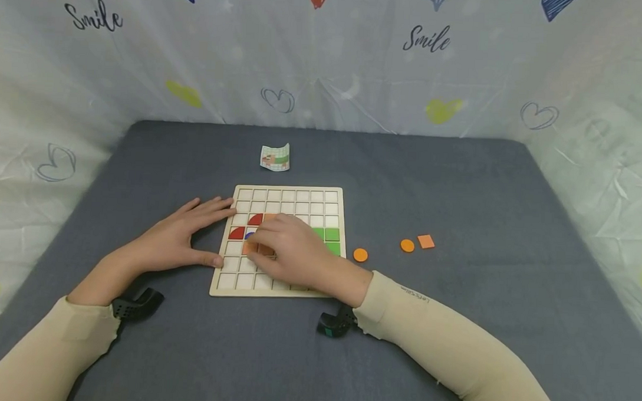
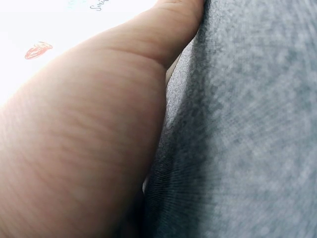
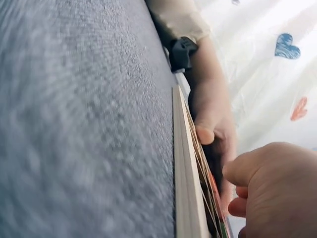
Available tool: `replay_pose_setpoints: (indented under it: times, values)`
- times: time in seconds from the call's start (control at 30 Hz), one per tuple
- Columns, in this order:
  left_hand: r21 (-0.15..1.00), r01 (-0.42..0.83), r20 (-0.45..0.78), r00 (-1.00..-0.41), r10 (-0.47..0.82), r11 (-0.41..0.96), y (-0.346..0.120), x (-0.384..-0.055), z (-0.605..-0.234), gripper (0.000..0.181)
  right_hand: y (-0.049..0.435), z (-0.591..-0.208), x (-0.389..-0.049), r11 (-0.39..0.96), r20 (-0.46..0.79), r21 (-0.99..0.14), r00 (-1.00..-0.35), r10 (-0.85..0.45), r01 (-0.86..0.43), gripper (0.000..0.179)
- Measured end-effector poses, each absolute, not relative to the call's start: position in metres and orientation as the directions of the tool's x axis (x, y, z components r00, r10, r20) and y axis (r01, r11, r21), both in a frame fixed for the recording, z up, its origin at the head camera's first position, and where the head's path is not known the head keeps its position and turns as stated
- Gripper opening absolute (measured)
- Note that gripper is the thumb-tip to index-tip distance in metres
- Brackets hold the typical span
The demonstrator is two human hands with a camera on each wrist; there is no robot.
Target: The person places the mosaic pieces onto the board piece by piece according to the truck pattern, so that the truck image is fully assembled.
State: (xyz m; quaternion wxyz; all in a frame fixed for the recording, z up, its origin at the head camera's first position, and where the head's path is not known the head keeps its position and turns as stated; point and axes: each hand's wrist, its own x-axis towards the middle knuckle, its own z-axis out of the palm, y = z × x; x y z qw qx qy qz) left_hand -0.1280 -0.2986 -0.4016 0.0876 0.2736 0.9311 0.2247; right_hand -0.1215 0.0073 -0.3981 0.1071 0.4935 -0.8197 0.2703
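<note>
A wooden grid board (image 1: 275,294) with white cells lies flat on the table. My left hand (image 1: 173,236) rests at its left side, fingers spread, with fingertips and thumb at the frame. Over the middle of the board, my right hand (image 1: 293,247) has bent fingers, their tips down at a blue piece (image 1: 249,236) and orange pieces (image 1: 247,247). I cannot tell whether it pinches a piece. Red quarter-circle pieces (image 1: 236,233) sit in cells at the left, and green square pieces (image 1: 332,234) fill cells at the right. The right hand hides several cells.
Two orange discs, a near one (image 1: 360,255) and a farther one (image 1: 407,246), lie right of the board beside an orange square (image 1: 426,241). A small curled picture card (image 1: 275,157) lies beyond the board. A printed curtain (image 1: 326,65) hangs behind the grey table (image 1: 459,182).
</note>
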Motion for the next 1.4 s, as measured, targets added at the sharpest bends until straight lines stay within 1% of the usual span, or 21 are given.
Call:
replay_pose_setpoints:
  times: [0.17,0.3,0.4,0.57,0.73,1.07,1.3,1.4]
  values:
    - [0.463,0.472,-0.04,-0.835,0.549,0.75,-0.299,-0.127,-0.401,0.107,0.015,-0.394,-0.121,0.376,0.443,-0.335,-0.497,-0.746,-0.864,0.015]
    - [0.46,0.474,-0.041,-0.833,0.551,0.751,-0.298,-0.128,-0.401,0.108,0.023,-0.392,-0.123,0.403,0.436,-0.342,-0.523,-0.732,-0.849,0.019]
    - [0.463,0.473,-0.047,-0.831,0.554,0.75,-0.298,-0.128,-0.401,0.108,0.028,-0.392,-0.124,0.423,0.433,-0.34,-0.539,-0.722,-0.84,0.019]
    - [0.461,0.47,-0.057,-0.831,0.554,0.753,-0.298,-0.129,-0.401,0.109,0.037,-0.393,-0.123,0.441,0.449,-0.328,-0.549,-0.705,-0.835,0.021]
    - [0.457,0.465,-0.053,-0.837,0.545,0.758,-0.298,-0.129,-0.402,0.11,0.049,-0.393,-0.122,0.464,0.458,-0.325,-0.567,-0.685,-0.824,0.027]
    - [0.467,0.432,-0.079,-0.849,0.523,0.772,-0.298,-0.129,-0.401,0.111,0.085,-0.397,-0.118,0.491,0.481,-0.348,-0.602,-0.638,-0.799,0.033]
    - [0.469,0.436,-0.073,-0.848,0.526,0.768,-0.297,-0.128,-0.4,0.111,0.117,-0.4,-0.117,0.494,0.505,-0.374,-0.619,-0.601,-0.785,0.036]
    - [0.468,0.44,-0.07,-0.846,0.529,0.766,-0.298,-0.128,-0.399,0.111,0.133,-0.4,-0.117,0.503,0.513,-0.392,-0.637,-0.576,-0.77,0.037]
